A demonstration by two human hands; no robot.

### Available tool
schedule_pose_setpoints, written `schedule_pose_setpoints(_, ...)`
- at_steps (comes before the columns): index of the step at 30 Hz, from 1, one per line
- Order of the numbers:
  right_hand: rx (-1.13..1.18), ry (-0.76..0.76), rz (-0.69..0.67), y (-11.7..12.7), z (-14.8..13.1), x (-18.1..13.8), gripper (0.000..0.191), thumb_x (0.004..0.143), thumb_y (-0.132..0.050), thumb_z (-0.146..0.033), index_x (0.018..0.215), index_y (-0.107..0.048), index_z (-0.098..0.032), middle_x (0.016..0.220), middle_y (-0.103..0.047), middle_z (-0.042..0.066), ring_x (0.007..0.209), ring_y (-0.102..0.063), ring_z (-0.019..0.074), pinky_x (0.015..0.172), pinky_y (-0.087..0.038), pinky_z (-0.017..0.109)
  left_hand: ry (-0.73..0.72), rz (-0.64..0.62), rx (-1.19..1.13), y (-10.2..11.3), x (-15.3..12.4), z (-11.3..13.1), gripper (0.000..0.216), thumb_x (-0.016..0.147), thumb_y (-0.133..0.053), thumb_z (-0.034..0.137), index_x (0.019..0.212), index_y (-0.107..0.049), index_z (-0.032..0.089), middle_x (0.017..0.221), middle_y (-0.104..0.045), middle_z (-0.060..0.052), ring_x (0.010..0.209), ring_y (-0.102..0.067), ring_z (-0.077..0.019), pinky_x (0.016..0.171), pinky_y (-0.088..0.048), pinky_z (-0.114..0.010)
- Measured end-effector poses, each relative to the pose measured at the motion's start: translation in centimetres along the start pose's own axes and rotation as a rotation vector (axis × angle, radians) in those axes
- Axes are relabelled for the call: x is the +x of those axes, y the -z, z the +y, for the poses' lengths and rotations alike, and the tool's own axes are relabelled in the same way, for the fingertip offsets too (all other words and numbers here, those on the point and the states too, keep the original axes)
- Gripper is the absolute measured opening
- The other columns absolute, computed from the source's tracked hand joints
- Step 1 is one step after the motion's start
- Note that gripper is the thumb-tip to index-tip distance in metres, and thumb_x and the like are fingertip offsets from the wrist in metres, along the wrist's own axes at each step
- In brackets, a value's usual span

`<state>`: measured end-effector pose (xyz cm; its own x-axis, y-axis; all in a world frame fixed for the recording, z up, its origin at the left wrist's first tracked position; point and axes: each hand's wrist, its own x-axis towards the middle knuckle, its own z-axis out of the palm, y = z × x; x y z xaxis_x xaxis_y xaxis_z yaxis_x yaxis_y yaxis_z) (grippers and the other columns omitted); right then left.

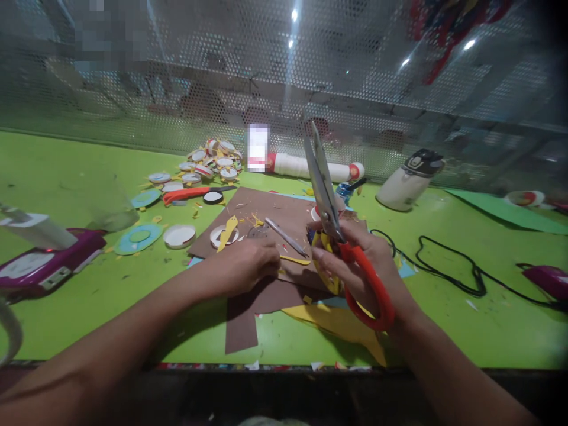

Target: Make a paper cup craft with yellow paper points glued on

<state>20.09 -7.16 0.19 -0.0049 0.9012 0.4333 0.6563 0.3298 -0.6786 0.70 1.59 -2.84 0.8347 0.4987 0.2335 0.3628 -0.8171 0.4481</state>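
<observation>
My right hand (361,254) holds a large pair of scissors (326,189), blades up and slightly apart, its handles red and yellow. My left hand (252,266) is closed low over brown paper (252,204), fingertips turned down and together; whatever they pinch is hidden. Just beyond it lies a grey pen (287,236), with a thin yellow strip (295,260) beside it. A white round lid (217,236) with a yellow cutout (229,231) across it sits left of the pen. Yellow paper (332,319) lies below my right hand.
Lids with yellow points (217,160) are heaped at the back left, near an orange-handled cutter (186,194). Blue paper rings (138,238) and a purple power strip (53,263) lie left. A white tube (310,167), a tilted bottle (408,180) and a black cord (452,284) are right.
</observation>
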Motion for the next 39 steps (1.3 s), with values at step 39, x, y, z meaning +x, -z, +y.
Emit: schedule_pose_setpoints(39,0.354,-0.104,0.067,-2.3,-1.5,-0.4,0.019,0.083,-0.057,-0.024,0.101,-0.053,-0.023,0.074,-0.057,-0.002,0.059,-0.061,0.0134,0.055,-0.053,0.026,0.446,0.042,-1.419,-0.6,0.3,3.5,0.024,0.082,-0.059,0.037,0.083,-0.059,0.013,0.073,-0.06,-0.003,0.064,-0.057,-0.0104,0.062,-0.044,-0.025)
